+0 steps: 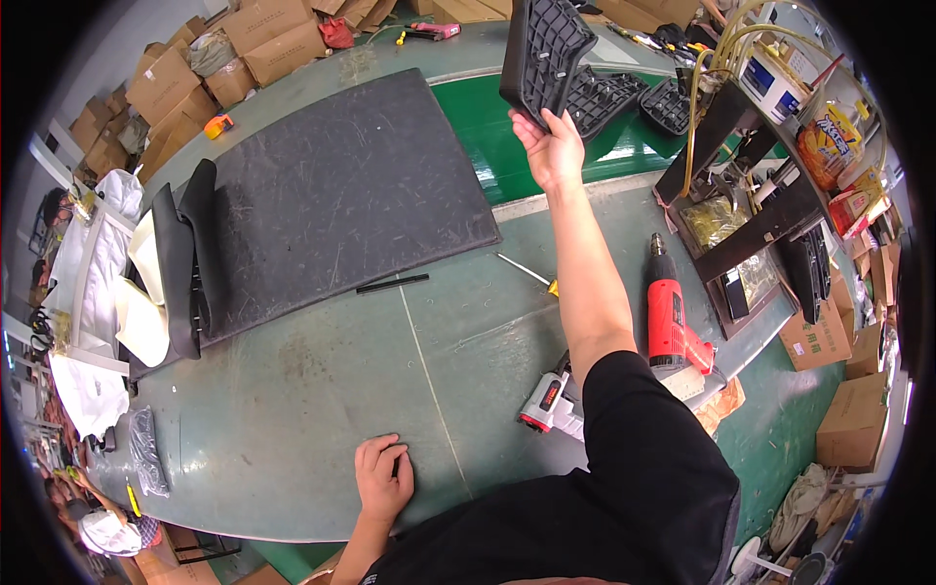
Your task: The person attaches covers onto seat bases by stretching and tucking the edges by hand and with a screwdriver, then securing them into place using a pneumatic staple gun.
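My right hand reaches far across the bench, its fingers closed on the lower edge of a black plastic shell. The shell is raised and tilted, showing a ribbed side with small studs. Behind it, a similar ribbed shell and a smaller black piece lie on a glossy green surface. My left hand rests near the front edge of the bench, fingers curled in, with nothing visible in them. A thin black strip lies farther off, along the edge of a black mat.
By my right arm are a screwdriver, a red heat gun and a pneumatic stapler. A black rack with hoses stands at right. Black padded panels stand on the mat's left. Cardboard boxes are piled beyond.
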### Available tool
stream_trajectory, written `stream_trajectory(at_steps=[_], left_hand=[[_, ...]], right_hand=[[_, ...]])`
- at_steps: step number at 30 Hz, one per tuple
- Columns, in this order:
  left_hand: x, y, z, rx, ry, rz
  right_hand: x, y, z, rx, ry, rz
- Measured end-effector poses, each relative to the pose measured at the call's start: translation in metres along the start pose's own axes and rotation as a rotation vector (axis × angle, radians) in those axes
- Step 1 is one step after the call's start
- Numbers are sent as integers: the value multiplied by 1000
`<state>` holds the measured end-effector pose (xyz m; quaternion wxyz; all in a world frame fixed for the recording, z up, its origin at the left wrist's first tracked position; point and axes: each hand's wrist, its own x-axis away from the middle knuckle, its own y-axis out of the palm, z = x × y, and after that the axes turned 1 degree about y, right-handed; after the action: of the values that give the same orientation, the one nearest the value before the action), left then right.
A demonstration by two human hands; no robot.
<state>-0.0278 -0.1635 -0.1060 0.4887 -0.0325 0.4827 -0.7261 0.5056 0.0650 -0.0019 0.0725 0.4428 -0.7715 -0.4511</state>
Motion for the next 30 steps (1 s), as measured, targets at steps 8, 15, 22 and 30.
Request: stream_trajectory(at_steps=[8, 15, 22, 30], left_hand=[[-1, -1, 2, -7, -5, 4], [1, -2, 1, 8, -11, 14], [1, -3, 0, 16, -15, 19], [-6, -2, -1, 27, -19, 5]], right_hand=[[13, 37, -7, 432, -201, 43], [20, 28, 36, 495, -81, 161], [25, 0, 99, 345, 86, 380], [-8, -55, 140, 446, -30, 552]])
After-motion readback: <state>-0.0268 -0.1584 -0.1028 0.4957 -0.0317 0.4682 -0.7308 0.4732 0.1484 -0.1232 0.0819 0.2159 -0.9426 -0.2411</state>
